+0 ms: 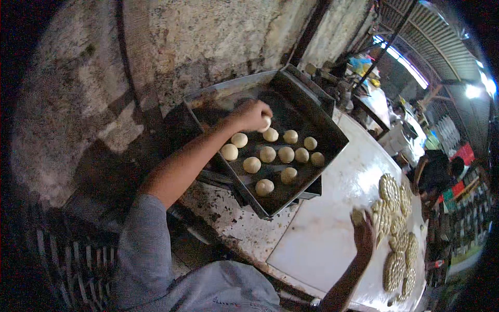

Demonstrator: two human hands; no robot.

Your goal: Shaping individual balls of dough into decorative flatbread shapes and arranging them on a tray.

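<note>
My left hand [252,115] reaches into a deep, dark metal baking tray [332,148], its fingers closed around a pale dough ball [266,124]. Several round dough balls [267,154] sit spaced apart on the tray bottom, mostly on its near and right side. Over the white worktop, my right hand [366,234] is beside clusters of dough pieces [397,249] laid out in bumpy patches. A small tan thing [357,217] shows at this hand's fingers; its kind cannot be made out.
The tray rests on another dark tray [314,190] at the worktop's [312,244] left end. A stained wall [208,41] rises behind it. Across the worktop at right is another person [434,174] in dark clothing. Containers and bags [369,73] crowd the far end.
</note>
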